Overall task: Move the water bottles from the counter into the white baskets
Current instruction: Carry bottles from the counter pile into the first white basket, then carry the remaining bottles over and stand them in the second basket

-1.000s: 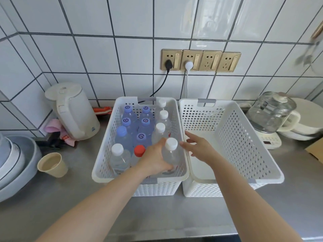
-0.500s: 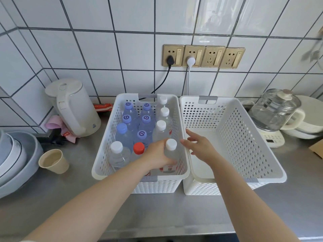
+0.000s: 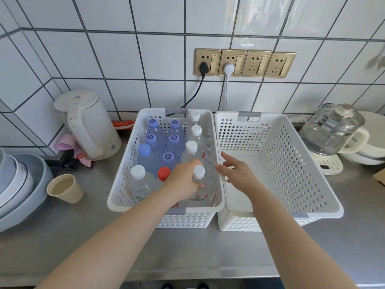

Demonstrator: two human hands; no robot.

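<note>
I see two white perforated baskets side by side at the frame's centre; the left basket (image 3: 123,184) holds upright clear water bottles (image 3: 155,138). The right basket (image 3: 312,184) holds none.

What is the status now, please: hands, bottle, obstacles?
Left hand grips white-capped bottle, upright inside left basket. Right hand open over right basket. Nothing in the way.

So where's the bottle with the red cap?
The red-capped bottle stands in the left white basket, near its front, between a white-capped bottle and the left hand.
</note>
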